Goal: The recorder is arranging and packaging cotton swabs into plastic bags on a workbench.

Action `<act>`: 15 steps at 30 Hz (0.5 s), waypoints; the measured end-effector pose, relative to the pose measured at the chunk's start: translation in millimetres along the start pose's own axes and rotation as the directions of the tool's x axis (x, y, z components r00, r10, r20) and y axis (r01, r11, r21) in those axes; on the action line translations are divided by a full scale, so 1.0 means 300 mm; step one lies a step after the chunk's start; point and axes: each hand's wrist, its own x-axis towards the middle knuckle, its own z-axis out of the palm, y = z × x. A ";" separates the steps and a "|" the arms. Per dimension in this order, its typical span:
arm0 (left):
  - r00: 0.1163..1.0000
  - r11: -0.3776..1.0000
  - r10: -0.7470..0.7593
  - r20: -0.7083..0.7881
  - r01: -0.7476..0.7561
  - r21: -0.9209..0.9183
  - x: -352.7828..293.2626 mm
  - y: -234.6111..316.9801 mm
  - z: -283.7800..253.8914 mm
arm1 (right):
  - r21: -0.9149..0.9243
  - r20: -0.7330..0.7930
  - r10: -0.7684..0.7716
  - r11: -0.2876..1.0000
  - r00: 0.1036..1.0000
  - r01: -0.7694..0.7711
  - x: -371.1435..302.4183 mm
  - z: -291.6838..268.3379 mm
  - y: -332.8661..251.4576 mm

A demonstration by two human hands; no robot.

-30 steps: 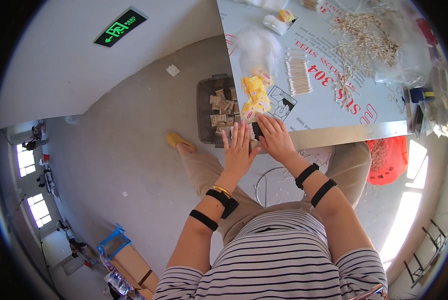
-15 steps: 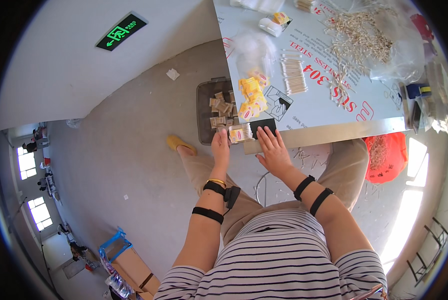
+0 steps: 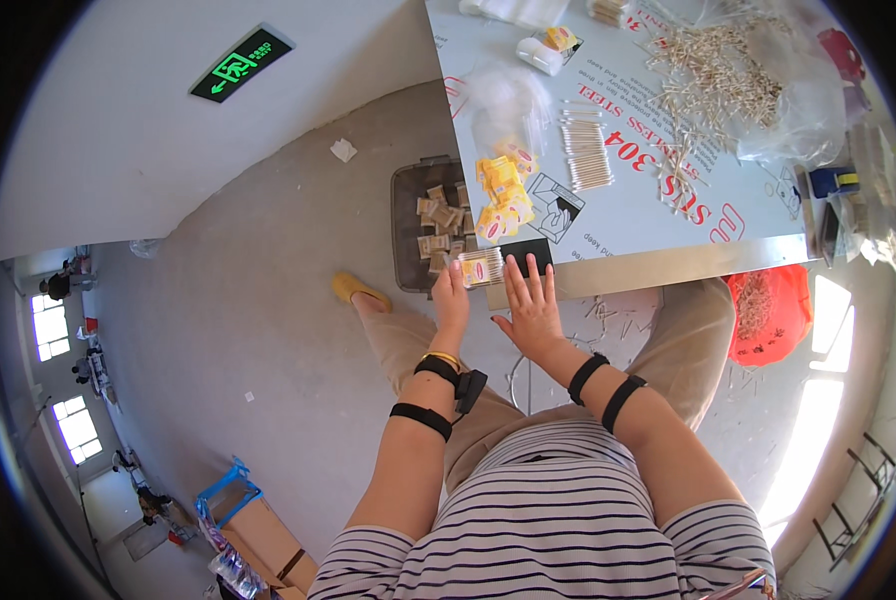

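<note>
At the table's near left corner, my left hand (image 3: 452, 300) grips a clear packet of cotton swabs (image 3: 481, 268) with a yellow label card inside. My right hand (image 3: 532, 308) is open, its fingers straight and apart. Its fingertips lie at the packet's right end and over a black pad (image 3: 531, 254) on the table corner. Just beyond are a pile of yellow label cards (image 3: 504, 190) and a stack of clear plastic bags (image 3: 513, 100). To their right lies a neat row of cotton swabs (image 3: 588, 150).
Below the table's left edge stands a dark bin (image 3: 408, 225) holding several filled packets. A large heap of loose swabs (image 3: 718, 75) covers the table's far right, beside crumpled clear plastic. A red bag (image 3: 783, 325) of swabs sits on the floor at the right.
My right hand has shifted slightly left and turned, its fingers spreading and the thumb coming away. The packet in my left hand has moved a little to the right.
</note>
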 end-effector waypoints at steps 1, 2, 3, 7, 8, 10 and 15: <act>1.000 1.000 0.001 -0.005 0.000 0.003 0.001 -0.005 -0.007 | 0.003 -0.002 -0.005 1.000 1.000 0.005 0.000 0.001 0.002; 1.000 1.000 -0.008 0.000 0.008 -0.012 0.003 -0.010 -0.015 | 0.031 -0.025 -0.032 0.999 0.999 0.033 -0.001 0.001 0.013; 1.000 1.000 -0.020 -0.001 0.020 -0.025 0.004 -0.024 -0.030 | 0.060 -0.049 -0.065 0.996 0.997 0.068 0.002 0.005 0.017; 0.983 0.944 -0.154 0.098 0.176 -0.279 -0.006 0.059 -0.016 | 0.122 -0.068 -0.020 0.992 0.997 0.029 0.007 0.015 0.077; 0.982 0.907 -0.163 0.096 0.187 -0.377 0.009 0.066 -0.013 | 0.099 -0.089 -0.008 0.995 0.996 0.017 0.021 0.015 0.084; 0.981 0.862 -0.177 0.082 0.195 -0.467 0.039 0.047 -0.023 | 0.085 -0.111 -0.007 0.996 0.994 0.017 0.046 0.010 0.075; 0.999 0.947 -0.015 0.040 0.027 -0.319 0.076 0.015 0.017 | 0.056 -0.100 -0.003 0.998 0.995 0.009 0.067 0.012 0.039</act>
